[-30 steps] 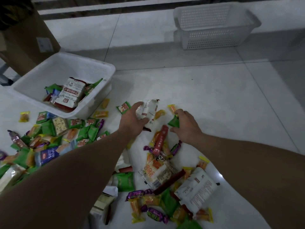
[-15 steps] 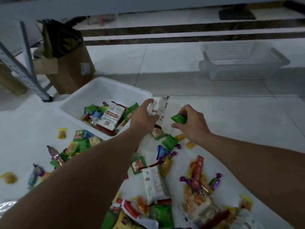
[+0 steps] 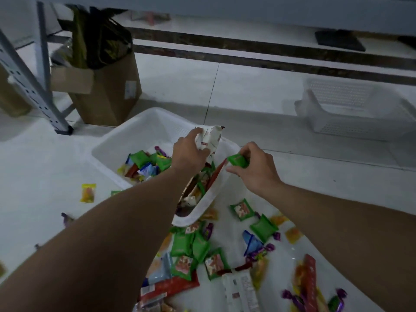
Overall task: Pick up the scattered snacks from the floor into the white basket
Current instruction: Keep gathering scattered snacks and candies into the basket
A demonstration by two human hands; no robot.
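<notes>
Fingers of the left hand (image 3: 191,154) curl round a white packet (image 3: 210,140); the right hand (image 3: 255,170) pinches a green packet (image 3: 238,160) between thumb and fingertips. Both hang over the white basket (image 3: 135,124), the green one just at its rim. Best move: reach past the rim, release low onto the pile (image 3: 146,167). More scattered snacks (image 3: 186,246) wait on the floor (image 3: 45,165) beside it.

Left hand (image 3: 189,154) lifted white packet (image 3: 210,140) off the floor pile, now over white basket (image 3: 126,131). Right hand (image 3: 256,170) carried green packet (image 3: 237,160) up to basket's right rim
</notes>
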